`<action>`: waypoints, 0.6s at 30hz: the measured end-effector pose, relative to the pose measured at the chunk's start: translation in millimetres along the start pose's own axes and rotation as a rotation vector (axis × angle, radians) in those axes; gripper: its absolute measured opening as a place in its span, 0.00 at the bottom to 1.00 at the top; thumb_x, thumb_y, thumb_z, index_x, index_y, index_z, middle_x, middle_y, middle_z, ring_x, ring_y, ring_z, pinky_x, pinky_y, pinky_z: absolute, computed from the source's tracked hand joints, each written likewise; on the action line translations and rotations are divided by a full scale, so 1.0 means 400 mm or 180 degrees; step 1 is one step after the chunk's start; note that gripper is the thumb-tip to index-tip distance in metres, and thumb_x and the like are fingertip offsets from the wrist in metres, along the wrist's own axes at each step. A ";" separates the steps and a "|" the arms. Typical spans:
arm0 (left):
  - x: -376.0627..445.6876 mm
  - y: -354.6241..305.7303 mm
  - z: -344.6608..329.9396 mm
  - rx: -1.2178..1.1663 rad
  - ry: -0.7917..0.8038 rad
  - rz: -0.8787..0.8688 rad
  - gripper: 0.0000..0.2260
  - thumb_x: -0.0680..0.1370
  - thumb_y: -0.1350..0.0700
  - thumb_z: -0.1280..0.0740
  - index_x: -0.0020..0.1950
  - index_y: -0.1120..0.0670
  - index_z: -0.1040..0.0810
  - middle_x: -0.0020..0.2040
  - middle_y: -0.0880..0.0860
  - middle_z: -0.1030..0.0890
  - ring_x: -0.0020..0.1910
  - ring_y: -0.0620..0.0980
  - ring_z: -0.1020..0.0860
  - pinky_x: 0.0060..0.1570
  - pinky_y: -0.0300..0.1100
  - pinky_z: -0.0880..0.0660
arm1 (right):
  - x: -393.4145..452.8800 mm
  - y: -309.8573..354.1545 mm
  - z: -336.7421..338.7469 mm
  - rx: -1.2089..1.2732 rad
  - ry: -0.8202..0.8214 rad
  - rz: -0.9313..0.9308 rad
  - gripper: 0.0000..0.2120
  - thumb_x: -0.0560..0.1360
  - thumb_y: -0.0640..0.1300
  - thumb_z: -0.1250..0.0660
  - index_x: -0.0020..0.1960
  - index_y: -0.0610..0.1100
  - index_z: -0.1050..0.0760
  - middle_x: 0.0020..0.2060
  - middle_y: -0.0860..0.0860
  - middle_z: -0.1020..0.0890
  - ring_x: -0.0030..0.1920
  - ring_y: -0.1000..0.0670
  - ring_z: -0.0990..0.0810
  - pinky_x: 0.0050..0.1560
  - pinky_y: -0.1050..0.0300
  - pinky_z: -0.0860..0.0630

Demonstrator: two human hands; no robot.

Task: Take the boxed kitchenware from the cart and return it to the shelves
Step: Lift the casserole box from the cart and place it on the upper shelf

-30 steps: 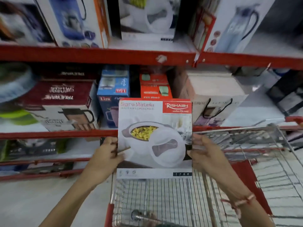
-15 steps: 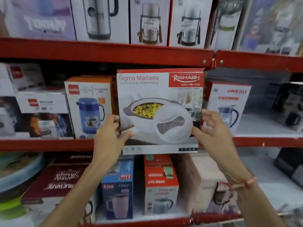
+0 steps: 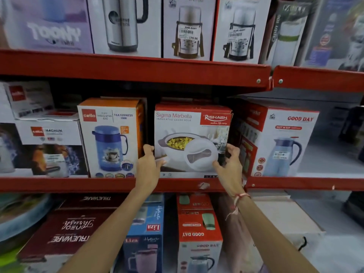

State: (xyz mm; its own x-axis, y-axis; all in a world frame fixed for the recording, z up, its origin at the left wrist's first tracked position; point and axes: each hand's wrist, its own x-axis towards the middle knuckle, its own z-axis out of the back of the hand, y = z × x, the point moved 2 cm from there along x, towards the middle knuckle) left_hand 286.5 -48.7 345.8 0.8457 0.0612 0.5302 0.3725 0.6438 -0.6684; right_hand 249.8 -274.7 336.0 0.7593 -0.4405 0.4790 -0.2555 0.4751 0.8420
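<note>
The casserole box (image 3: pixel 192 133), white with a red top band and a pictured white casserole, stands upright on the middle red shelf (image 3: pixel 110 184). It sits in the gap between an orange-and-white jug box (image 3: pixel 110 137) and a red-and-white Good Day jug box (image 3: pixel 279 142). My left hand (image 3: pixel 148 164) grips the box's lower left edge. My right hand (image 3: pixel 229 164) grips its lower right edge. The cart is out of view.
Flask and bottle boxes (image 3: pixel 187 26) fill the top shelf. On the shelf below lie dark red Trueware boxes (image 3: pixel 67 231), a blue Liza box (image 3: pixel 147 233) and a red Good Day box (image 3: pixel 199 233). Bare shelf shows at the right (image 3: pixel 331 160).
Both hands lifted the casserole box from above the cart up to the middle shelf and pushed it back into the gap between the two jug boxes. The view tilted upward.
</note>
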 end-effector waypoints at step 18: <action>-0.377 0.250 0.059 -0.0284 0.0137 0.0422 0.15 0.79 0.58 0.40 0.65 0.58 0.32 0.61 0.58 0.25 0.61 0.54 0.27 0.65 0.54 0.29 | -0.451 -0.043 -0.177 -0.0060 0.1959 -0.0635 0.30 0.75 0.38 0.33 0.74 0.43 0.40 0.66 0.46 0.25 0.65 0.49 0.25 0.64 0.55 0.26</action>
State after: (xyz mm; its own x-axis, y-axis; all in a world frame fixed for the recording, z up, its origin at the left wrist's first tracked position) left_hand 187.0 24.7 211.2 0.9045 0.1072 0.4128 0.2875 0.5618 -0.7758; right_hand 159.5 -149.6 217.4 0.9968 -0.0070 0.0791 -0.0677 0.4450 0.8930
